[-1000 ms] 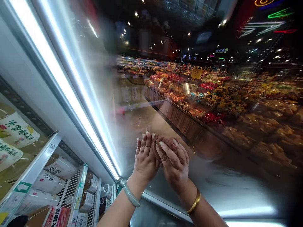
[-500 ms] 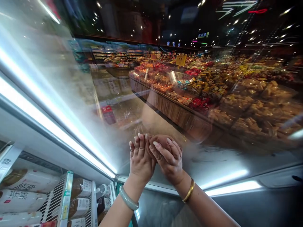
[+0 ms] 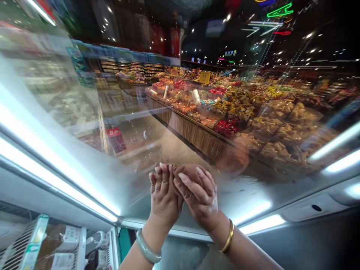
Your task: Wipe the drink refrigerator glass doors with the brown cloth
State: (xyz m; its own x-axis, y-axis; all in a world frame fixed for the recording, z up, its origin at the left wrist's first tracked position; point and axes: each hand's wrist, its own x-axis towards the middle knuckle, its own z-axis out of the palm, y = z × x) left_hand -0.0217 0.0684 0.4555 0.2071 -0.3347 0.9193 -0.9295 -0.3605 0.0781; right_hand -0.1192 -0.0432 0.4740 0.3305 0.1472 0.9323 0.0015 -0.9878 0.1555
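Your left hand (image 3: 164, 197) and right hand (image 3: 198, 198) are raised side by side, touching, pressed against the glass door (image 3: 118, 157) straight ahead. A bangle (image 3: 146, 250) sits on your left wrist, a bracelet (image 3: 227, 236) on your right. Light strip (image 3: 56, 182) runs along the door frame to the left of your hands, another light strip (image 3: 260, 224) to the right. Wire shelf (image 3: 17, 243) at lower left carries bottles (image 3: 62, 240), below the left strip.
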